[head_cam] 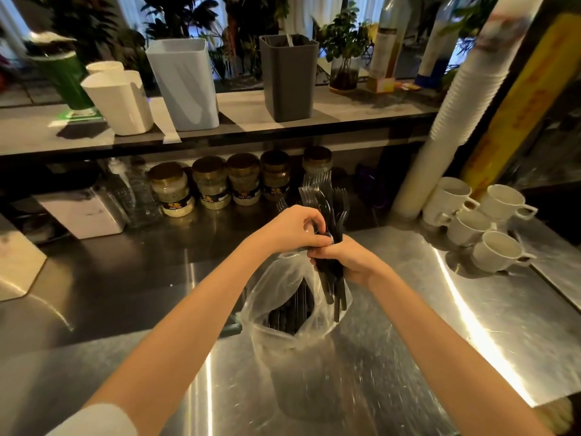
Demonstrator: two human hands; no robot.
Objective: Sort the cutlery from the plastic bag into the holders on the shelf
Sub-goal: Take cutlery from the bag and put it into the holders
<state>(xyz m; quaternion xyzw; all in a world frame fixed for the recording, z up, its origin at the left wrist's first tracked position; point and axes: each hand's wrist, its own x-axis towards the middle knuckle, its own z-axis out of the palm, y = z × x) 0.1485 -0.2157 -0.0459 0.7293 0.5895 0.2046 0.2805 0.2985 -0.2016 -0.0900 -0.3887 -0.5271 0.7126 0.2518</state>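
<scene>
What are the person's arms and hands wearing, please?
The left hand and right hand show no gloves, rings or watch. A white sleeve ends near the left elbow; the right forearm is bare to the frame's edge.

The black cutlery (292,311) inside the plastic bag (256,302) is a dark blur; its kinds cannot be told. The right hand (352,262) covers the middle of the forks (330,212) it grips. Labels on the jars (176,193) are too small to read. The far grey holder (287,83) hides all but a pale tip inside. The cup stack (465,96) at right runs off the top edge.
</scene>
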